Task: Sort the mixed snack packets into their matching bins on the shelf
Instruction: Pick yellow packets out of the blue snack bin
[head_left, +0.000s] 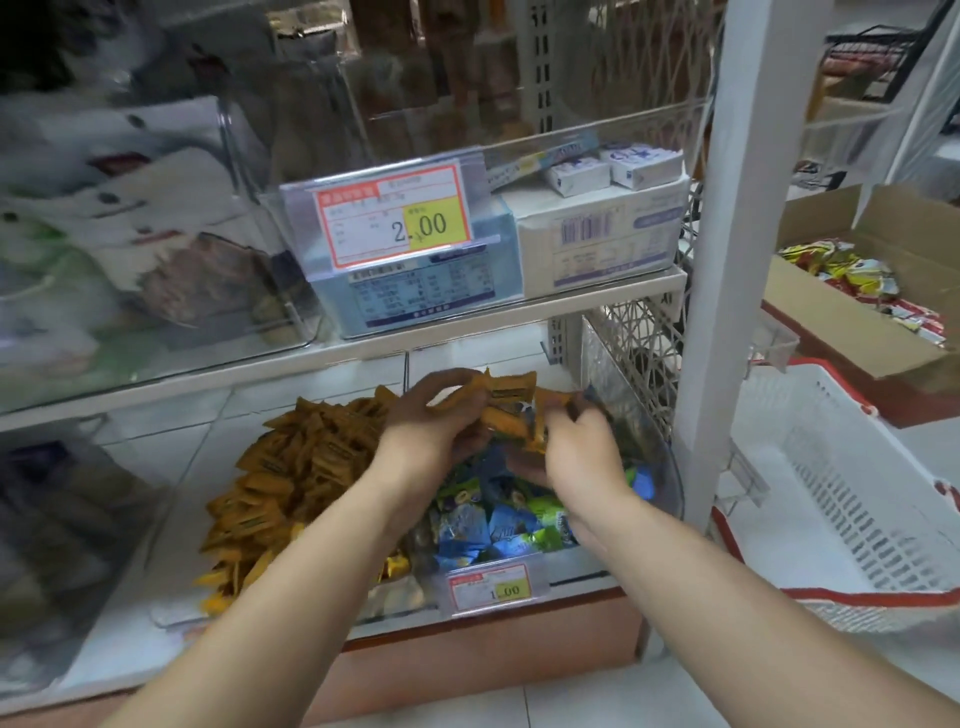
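On the bottom shelf, a clear bin (670, 467) holds blue and green snack packets (498, 519) mixed with orange ones. To its left lies a heap of orange packets (291, 467) in another clear bin. My left hand (431, 421) grips several orange packets (498, 395) above the mixed bin. My right hand (576, 441) pinches more orange packets (540, 431) just beside it. Both hands hover over the back of the mixed bin, almost touching each other.
The upper shelf carries a blue box behind a 2.00 price tag (395, 213) and white boxes (597, 234). A white shelf post (727, 234) stands right of the bins. On the floor at right sit a white basket (841, 493) and a cardboard box of packets (857, 291).
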